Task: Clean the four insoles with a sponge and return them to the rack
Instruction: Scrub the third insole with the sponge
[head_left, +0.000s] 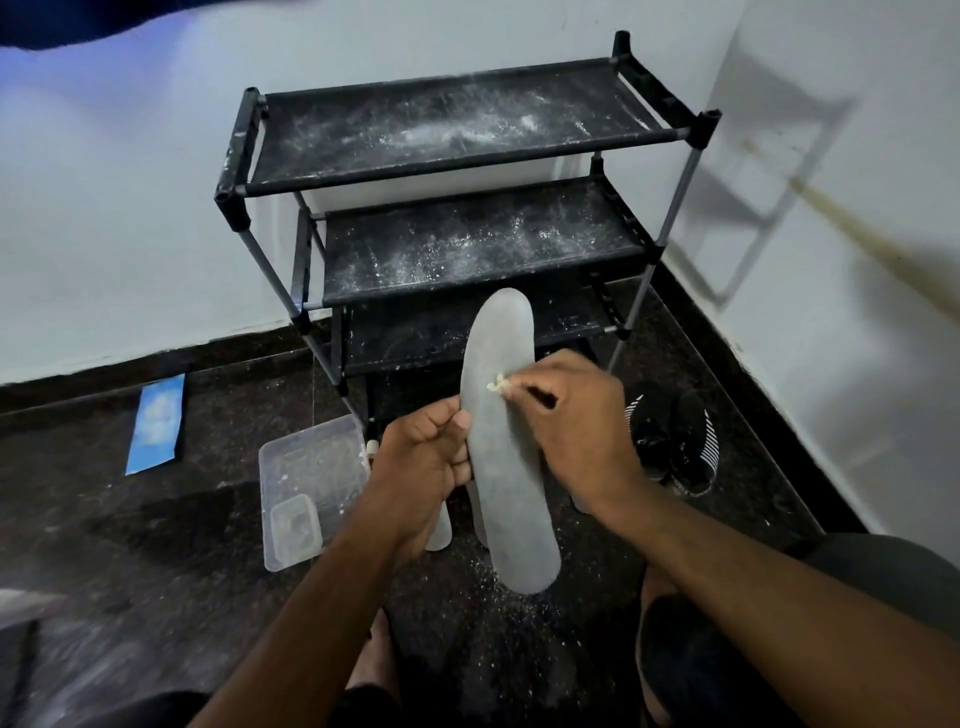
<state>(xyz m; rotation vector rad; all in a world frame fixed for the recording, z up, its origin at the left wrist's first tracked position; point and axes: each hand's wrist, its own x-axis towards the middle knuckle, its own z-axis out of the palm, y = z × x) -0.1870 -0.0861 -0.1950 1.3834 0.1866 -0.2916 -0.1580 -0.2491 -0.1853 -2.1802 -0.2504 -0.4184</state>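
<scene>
Insole (506, 452) held upright before rack (457, 171), left hand (423, 457) gripping its edge; right hand (576, 415) pinching small sponge scrap (497, 383) on its face. Likely best: firm support behind, short strokes toe to heel

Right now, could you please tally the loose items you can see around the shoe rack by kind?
Insoles: 3, one held, two partly hidden behind it on the floor
Black shoes: 2
Clear plastic containers: 2
Sponge piece: 1
Blue sheet: 1
Total: 9
</scene>
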